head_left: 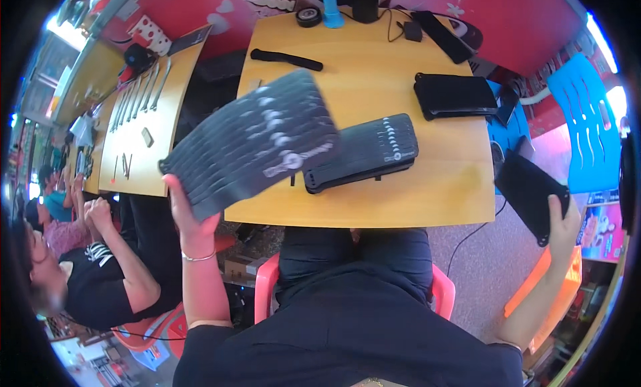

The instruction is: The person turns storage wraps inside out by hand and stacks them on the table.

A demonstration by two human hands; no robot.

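Risk: left hand (190, 217) pinches only a corner of the raised black pouch (254, 143), which may slip onto the tabletop (374, 200); right hand (564, 220) grips a black sleeve (527, 190) clear of its right edge.

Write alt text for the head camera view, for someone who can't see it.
Seen from above, a seated person's left hand lifts an unfolded black tool pouch over a wooden table, while the right hand holds a flat black pouch out to the side. Another rolled pouch lies on the table.
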